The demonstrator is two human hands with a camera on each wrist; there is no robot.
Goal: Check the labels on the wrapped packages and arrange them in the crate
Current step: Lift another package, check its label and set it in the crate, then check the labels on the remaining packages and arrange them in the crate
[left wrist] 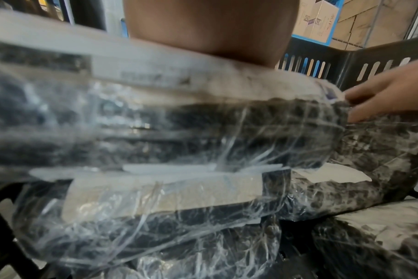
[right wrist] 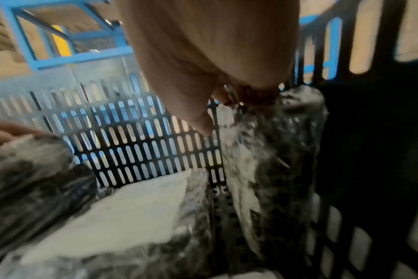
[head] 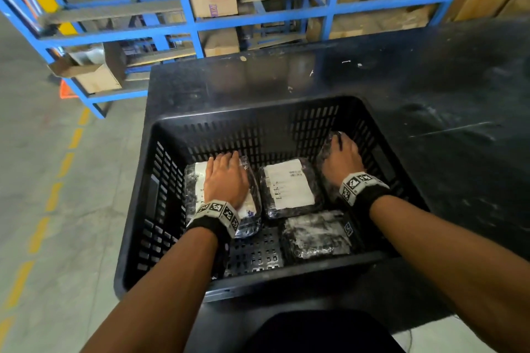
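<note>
Packages sit in the crate (head: 137, 186): left hand (head: 225, 180) lies flat on the left package (head: 252, 198). Right hand (head: 341, 160) grips the upright package (right wrist: 274, 160); lay it flat beside the middle package (head: 289, 186), label up.

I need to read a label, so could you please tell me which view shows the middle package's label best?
The head view: the middle package's label faces up, uncovered. The right wrist view shows it blurred and slanted; the left wrist view shows only a sliver.
</note>
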